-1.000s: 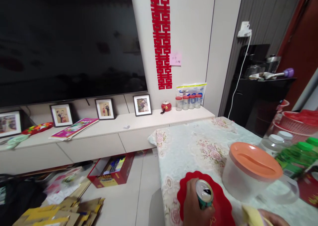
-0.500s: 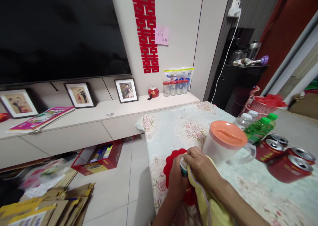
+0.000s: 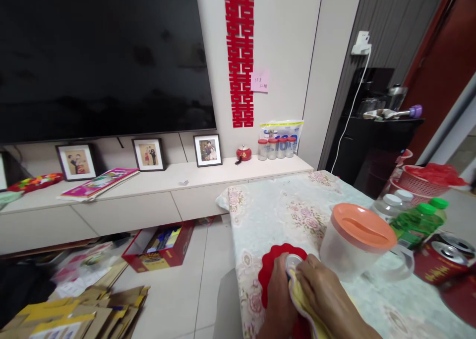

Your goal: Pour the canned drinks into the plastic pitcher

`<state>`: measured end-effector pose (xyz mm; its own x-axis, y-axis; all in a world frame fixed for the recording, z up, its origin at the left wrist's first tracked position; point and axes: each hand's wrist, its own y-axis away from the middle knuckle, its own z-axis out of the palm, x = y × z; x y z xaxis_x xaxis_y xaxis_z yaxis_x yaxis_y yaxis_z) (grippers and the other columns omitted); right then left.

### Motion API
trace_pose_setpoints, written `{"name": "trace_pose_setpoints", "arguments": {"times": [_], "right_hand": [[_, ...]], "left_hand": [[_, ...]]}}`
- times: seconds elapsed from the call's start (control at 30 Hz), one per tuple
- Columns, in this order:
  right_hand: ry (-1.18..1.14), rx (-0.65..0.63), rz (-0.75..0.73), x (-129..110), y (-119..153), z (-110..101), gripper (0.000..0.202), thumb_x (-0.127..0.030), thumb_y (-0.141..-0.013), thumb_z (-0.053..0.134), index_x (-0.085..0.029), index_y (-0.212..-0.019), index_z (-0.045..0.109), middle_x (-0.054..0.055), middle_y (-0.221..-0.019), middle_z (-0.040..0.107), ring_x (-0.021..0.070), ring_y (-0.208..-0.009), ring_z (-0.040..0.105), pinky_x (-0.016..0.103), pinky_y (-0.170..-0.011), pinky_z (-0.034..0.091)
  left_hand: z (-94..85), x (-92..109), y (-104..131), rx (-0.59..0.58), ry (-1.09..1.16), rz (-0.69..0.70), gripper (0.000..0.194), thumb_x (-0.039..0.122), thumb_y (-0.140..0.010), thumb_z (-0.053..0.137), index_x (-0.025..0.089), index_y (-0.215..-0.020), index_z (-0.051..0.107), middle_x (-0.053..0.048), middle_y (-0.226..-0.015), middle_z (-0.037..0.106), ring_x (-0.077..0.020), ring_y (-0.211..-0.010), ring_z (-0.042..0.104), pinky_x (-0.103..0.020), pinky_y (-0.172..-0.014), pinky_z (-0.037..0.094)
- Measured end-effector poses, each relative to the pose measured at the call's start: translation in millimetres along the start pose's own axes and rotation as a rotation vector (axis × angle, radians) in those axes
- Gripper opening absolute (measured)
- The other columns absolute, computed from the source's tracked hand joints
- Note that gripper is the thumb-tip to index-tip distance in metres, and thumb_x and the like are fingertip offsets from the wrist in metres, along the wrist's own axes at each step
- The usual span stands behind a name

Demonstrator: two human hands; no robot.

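Red and wavy at the edge, one mat (image 3: 268, 269) is lying on the near left part of the table (image 3: 271, 205). One can (image 3: 293, 260) is sitting over it, and the left hand (image 3: 278, 289) is curling its fingers around the can's side. The right hand (image 3: 320, 284) is pinching one yellow cloth (image 3: 303, 302) and pressing it on the can's top edge.

One cloudy jug (image 3: 338, 254) with an orange lid is standing just right of the right hand; what it is holding, I cannot tell. Farther right, two green-capped bottles (image 3: 414, 227) and two white-capped bottles (image 3: 386, 207) are standing close together. At least three red cans (image 3: 441, 269) are showing near the right edge. Past the bottles, one pink basket (image 3: 416, 180) is holding something red and crinkly.

On the far shelf (image 3: 201, 177), four clear jars (image 3: 271, 150) with red lids are standing in a row. One round red pot (image 3: 243, 154) is sitting left of them. Three whole picture frames (image 3: 208, 150) are leaning there, and part of a fourth is peeking in. On the floor, one red box (image 3: 185, 244) is holding blue and yellow things.
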<state>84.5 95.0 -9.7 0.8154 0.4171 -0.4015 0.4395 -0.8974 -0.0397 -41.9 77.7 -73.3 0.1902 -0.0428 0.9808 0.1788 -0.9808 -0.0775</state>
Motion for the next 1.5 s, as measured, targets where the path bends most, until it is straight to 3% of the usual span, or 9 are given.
{"name": "trace_pose_setpoints", "arguments": {"times": [0.2, 0.37, 0.53, 0.8, 0.97, 1.13, 1.27, 1.4, 1.5], "right_hand": [[-0.324, -0.030, -0.262, 23, 2, -10, 0.038, -0.030, -0.111, 0.037, -0.024, -0.086, 0.066, 0.005, -0.095, 0.066, 0.0211, -0.087, 0.065, 0.033, -0.078, 0.048], [-0.113, -0.128, -0.177, 15, -6, -39, 0.030, -0.013, -0.103, 0.045, -0.021, -0.081, 0.063, 0.004, -0.097, 0.067, 0.0193, -0.087, 0.065, 0.028, -0.073, 0.045], [0.265, 0.002, -0.134, 8, -16, -29, 0.028, 0.002, -0.092, 0.050, -0.019, -0.086, 0.069, 0.010, -0.097, 0.068, 0.0233, -0.088, 0.065, 0.031, -0.074, 0.041], [0.178, 0.093, -0.015, -8, -18, -3, 0.028, 0.005, -0.082, 0.054, -0.016, -0.096, 0.069, 0.013, -0.100, 0.067, 0.0244, -0.093, 0.060, 0.031, -0.079, 0.042], [0.049, -0.046, -0.175, 5, 0, -29, 0.025, -0.003, -0.090, 0.056, -0.020, -0.094, 0.074, 0.005, -0.097, 0.068, 0.0175, -0.086, 0.062, 0.026, -0.073, 0.041], [0.076, 0.019, 0.033, 17, 2, -55, 0.025, -0.006, -0.095, 0.049, -0.015, -0.088, 0.071, 0.010, -0.091, 0.066, 0.0189, -0.075, 0.059, 0.030, -0.068, 0.037], [0.042, 0.069, 0.046, 10, -15, -41, 0.026, -0.008, -0.101, 0.046, -0.014, -0.102, 0.071, 0.011, -0.102, 0.067, 0.0210, -0.095, 0.064, 0.030, -0.082, 0.043], [0.024, 0.001, -0.052, -1, -23, -22, 0.022, -0.007, -0.097, 0.052, -0.017, -0.092, 0.072, 0.006, -0.095, 0.066, 0.0191, -0.091, 0.061, 0.029, -0.078, 0.042], [0.027, -0.073, -0.162, 2, -19, -26, 0.022, -0.003, -0.091, 0.057, -0.019, -0.087, 0.071, 0.003, -0.092, 0.065, 0.0171, -0.089, 0.058, 0.027, -0.075, 0.040]], "left_hand": [[0.4, -4, -2, -0.036, -0.055, 0.076, 0.025, 0.039, -0.092, 0.058, 0.021, -0.107, 0.062, -0.013, -0.106, 0.073, -0.0301, -0.100, 0.069, -0.045, -0.093, 0.055], [-2.8, -1, -1, -0.055, -0.046, 0.103, 0.033, 0.040, -0.089, 0.063, 0.020, -0.115, 0.063, -0.011, -0.113, 0.074, -0.0292, -0.104, 0.069, -0.043, -0.093, 0.055], [-0.7, -6, -6, -0.017, -0.065, 0.065, 0.051, 0.042, -0.079, 0.073, 0.019, -0.123, 0.064, -0.012, -0.120, 0.074, -0.0335, -0.112, 0.071, -0.046, -0.097, 0.056], [-4.1, 1, -7, -0.026, -0.080, 0.093, 0.038, 0.032, -0.084, 0.069, 0.022, -0.121, 0.066, -0.013, -0.122, 0.076, -0.0318, -0.116, 0.072, -0.043, -0.100, 0.055], [-5.3, -3, -6, -0.035, -0.108, 0.085, 0.054, 0.030, -0.078, 0.074, 0.018, -0.130, 0.063, -0.014, -0.126, 0.073, -0.0330, -0.118, 0.071, -0.046, -0.102, 0.056], [-4.0, -2, -6, -0.035, -0.118, 0.077, 0.058, 0.035, -0.078, 0.079, 0.019, -0.131, 0.064, -0.012, -0.126, 0.072, -0.0333, -0.119, 0.069, -0.048, -0.103, 0.055], [-4.3, 3, -5, -0.052, -0.106, 0.092, 0.046, 0.035, -0.084, 0.074, 0.023, -0.128, 0.065, -0.010, -0.126, 0.074, -0.0299, -0.119, 0.070, -0.043, -0.103, 0.056], [-5.3, 4, -4, -0.036, -0.123, 0.070, 0.039, 0.029, -0.089, 0.068, 0.024, -0.127, 0.064, -0.010, -0.128, 0.074, -0.0302, -0.118, 0.071, -0.044, -0.100, 0.056], [-5.6, 4, -4, -0.041, -0.119, 0.065, 0.037, 0.027, -0.089, 0.068, 0.024, -0.125, 0.065, -0.010, -0.126, 0.074, -0.0293, -0.117, 0.071, -0.043, -0.099, 0.055]]}}
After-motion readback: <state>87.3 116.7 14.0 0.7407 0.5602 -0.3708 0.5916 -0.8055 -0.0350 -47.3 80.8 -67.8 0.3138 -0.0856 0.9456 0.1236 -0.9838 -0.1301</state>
